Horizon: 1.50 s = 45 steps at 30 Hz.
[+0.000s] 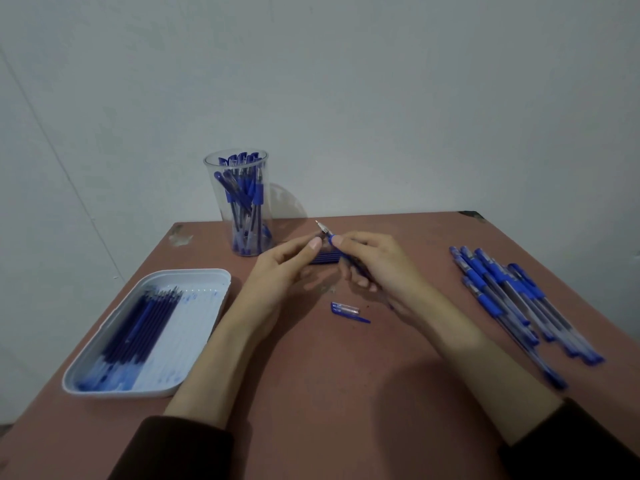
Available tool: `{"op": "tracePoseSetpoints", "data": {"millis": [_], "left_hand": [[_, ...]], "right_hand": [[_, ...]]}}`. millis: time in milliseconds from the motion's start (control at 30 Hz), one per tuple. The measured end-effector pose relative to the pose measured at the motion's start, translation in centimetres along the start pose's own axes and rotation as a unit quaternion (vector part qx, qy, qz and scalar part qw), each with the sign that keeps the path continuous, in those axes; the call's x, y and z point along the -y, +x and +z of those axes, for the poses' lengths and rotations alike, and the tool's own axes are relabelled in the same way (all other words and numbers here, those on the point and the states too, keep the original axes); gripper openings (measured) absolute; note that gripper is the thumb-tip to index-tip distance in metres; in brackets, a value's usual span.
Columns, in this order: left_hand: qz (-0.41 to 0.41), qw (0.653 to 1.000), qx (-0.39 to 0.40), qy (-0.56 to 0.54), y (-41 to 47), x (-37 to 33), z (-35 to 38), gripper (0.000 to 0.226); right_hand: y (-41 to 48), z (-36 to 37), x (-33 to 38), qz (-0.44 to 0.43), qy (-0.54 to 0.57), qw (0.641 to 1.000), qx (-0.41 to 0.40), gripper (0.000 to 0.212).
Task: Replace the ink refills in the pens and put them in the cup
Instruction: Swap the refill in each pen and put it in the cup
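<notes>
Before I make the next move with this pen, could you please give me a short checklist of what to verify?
1. Pen gripped in the right hand: ok.
2. Writing tip showing at the pen's front end: ok.
3. Fresh refill inside the barrel: cannot tell, as the right hand covers it.
4. Cap on the pen: not ok. The pen cap lies on the table in front of the hands.
5. Left hand holding the pen: cannot tell.
6. Clear cup upright behind the hands, mouth open: ok.

A blue pen [328,234], uncapped, points tip up-left above the tabletop [346,375]; behind it the clear cup [239,209] stands upright, packed with capped pens [258,194].
</notes>
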<state>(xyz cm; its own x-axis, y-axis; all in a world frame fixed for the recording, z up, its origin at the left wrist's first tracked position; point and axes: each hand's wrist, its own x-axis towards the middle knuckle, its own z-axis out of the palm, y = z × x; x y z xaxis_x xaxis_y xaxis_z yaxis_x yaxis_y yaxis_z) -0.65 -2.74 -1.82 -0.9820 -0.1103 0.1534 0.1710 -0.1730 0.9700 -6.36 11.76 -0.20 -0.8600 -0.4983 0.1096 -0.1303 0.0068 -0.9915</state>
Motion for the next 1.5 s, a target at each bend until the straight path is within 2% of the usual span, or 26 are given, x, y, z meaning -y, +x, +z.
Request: {"op": "tracePoseSetpoints", "data": {"millis": [133, 233, 300, 400, 467, 600, 733, 867, 933, 1100, 1233, 1433, 1500], "left_hand": [[-0.009, 0.998, -0.010, -0.061, -0.1, -0.2, 0.7, 0.026], [-0.013, 0.995, -0.006, -0.097, 0.1, -0.1, 0.7, 0.022], [-0.016, 0.993, -0.005, -0.118, 0.1, -0.1, 0.6, 0.025], [0.003, 0.992, -0.017, -0.125, 0.3, 0.1, 0.5, 0.025], [0.011, 0.990, -0.050, -0.132, 0.4, 0.1, 0.4, 0.025], [0.015, 0.986, -0.111, -0.127, 0.4, 0.1, 0.5, 0.027], [-0.001, 0.979, -0.071, -0.190, 0.4, -0.2, 0.7, 0.032], [-0.011, 0.978, -0.072, -0.196, 0.2, -0.6, 0.3, 0.031], [-0.011, 0.981, -0.086, -0.176, 0.3, -0.5, 0.2, 0.030], [0.017, 0.981, -0.082, -0.175, 0.5, -0.2, 0.5, 0.039], [0.041, 0.982, -0.114, -0.144, 0.4, 0.0, 0.4, 0.039], [0.011, 0.986, -0.154, -0.063, 0.3, 0.5, 0.5, 0.025], [-0.004, 0.986, -0.162, -0.036, 0.3, 0.6, 0.4, 0.027]], "right_hand": [[-0.3, 0.5, -0.1, 0.091, 0.086, 0.987, 0.102, 0.033], [-0.2, 0.5, -0.3, 0.105, 0.146, 0.972, 0.152, 0.031], [-0.2, 0.6, -0.2, 0.100, 0.155, 0.970, 0.158, 0.033], [-0.3, 1.1, -0.2, 0.057, 0.098, 0.987, 0.115, 0.033], [-0.5, 1.5, -0.3, -0.005, 0.045, 0.997, 0.067, 0.026], [-0.5, 2.2, -0.6, -0.113, -0.059, 0.992, -0.013, 0.013], [0.1, 2.1, -1.4, -0.141, -0.151, 0.975, -0.078, 0.011], [0.6, 1.1, -1.4, -0.137, -0.168, 0.966, -0.138, 0.014], [0.7, 0.8, -1.3, -0.139, -0.165, 0.967, -0.138, 0.014], [0.5, 1.0, -1.4, -0.141, -0.138, 0.978, -0.067, 0.010], [0.6, 1.0, -1.7, -0.146, -0.172, 0.973, -0.043, 0.008], [0.4, 0.6, -2.0, -0.190, -0.311, 0.927, -0.085, 0.002], [0.2, 0.5, -1.8, -0.205, -0.345, 0.911, -0.094, 0.005]]}}
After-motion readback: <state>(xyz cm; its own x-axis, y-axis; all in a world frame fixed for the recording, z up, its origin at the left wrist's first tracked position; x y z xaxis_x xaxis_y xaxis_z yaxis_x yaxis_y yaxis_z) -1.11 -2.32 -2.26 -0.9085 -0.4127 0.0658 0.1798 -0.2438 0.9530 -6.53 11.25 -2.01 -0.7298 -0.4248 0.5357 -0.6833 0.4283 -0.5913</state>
